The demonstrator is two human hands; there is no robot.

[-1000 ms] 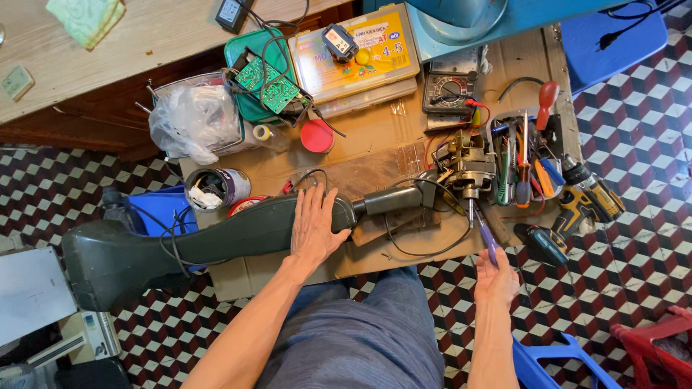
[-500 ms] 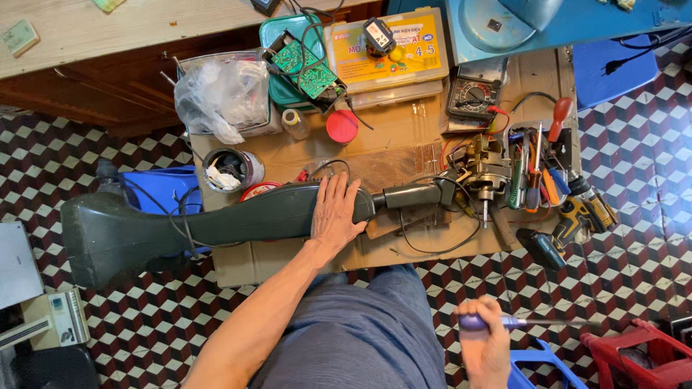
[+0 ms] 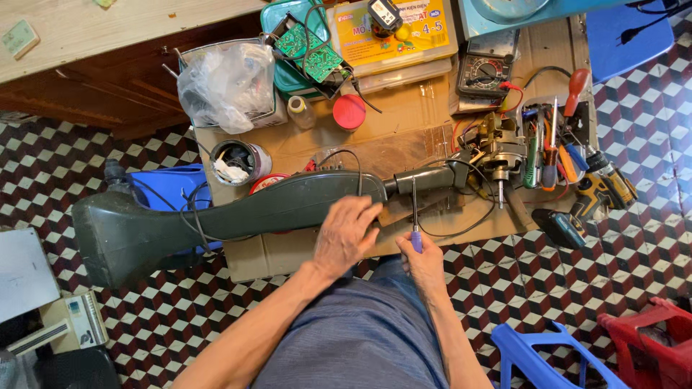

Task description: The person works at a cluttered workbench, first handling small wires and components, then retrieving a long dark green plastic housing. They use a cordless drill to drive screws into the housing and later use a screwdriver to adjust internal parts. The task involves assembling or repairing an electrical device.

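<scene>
Two hands are at work on the dark green fan stand [image 3: 238, 216] lying lengthwise across the cardboard-covered low table [image 3: 404, 122]. My left hand [image 3: 346, 238] lies flat and spread on the stand's neck, fingers open, pressing it down rather than gripping. My right hand [image 3: 424, 259] is closed around the purple handle of a screwdriver [image 3: 414, 216], whose shaft points up at the narrow grey end of the neck, just beside the bare motor [image 3: 497, 151].

To do this well, I judge the tip must sit square in the screw head, with the shaft in line with the screw and the left palm stopping the housing from rolling; whether the tip is seated I cannot tell.

At the table's far edge lies a flat yellow compartment box [image 3: 393, 36] with a printed red-and-blue label, a green circuit board [image 3: 310, 50] beside it. A round red lid [image 3: 349, 112] sits nearer, a crumpled clear plastic bag [image 3: 227, 83] to its left, and a grey multimeter [image 3: 486, 72] to the right.
</scene>
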